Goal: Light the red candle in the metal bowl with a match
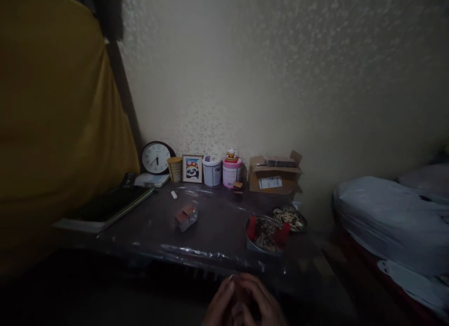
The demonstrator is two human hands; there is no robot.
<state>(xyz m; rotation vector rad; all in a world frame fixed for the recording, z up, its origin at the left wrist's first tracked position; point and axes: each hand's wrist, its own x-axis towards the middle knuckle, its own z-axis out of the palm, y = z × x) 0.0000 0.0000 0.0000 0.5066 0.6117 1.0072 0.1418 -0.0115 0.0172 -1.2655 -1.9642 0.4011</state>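
Hands first: two of them, the left hand (220, 302) and the right hand (261, 305), meet at the bottom edge of the view, fingers curled toward each other and touching. Whether the grip of either one holds anything cannot be told; it is too dark between them.

Just beyond the grip runs the near edge of the counter (217, 232), covered with a shiny clear sheet. Nearest, ahead and slightly to the right, stands one round tin (265, 237) with patterned contents and two red pieces in it, and its one patterned lid (289, 218) lies touching it on the far side. Ahead and to the left lies one small wrapped block (186, 217), and farther off one small white cylinder (174, 194).

Along the wall, well apart from the grip, stand one clock (156, 157), one yellow cup (174, 169), one framed panda picture (192, 169), two tubs, a white one (212, 170) and a pink one (231, 172) with one small figurine (231, 154) on top, and one open cardboard box (274, 174). Far left lies one dark book (105, 208). To the right lies a bed (393, 223) with pale bedding.
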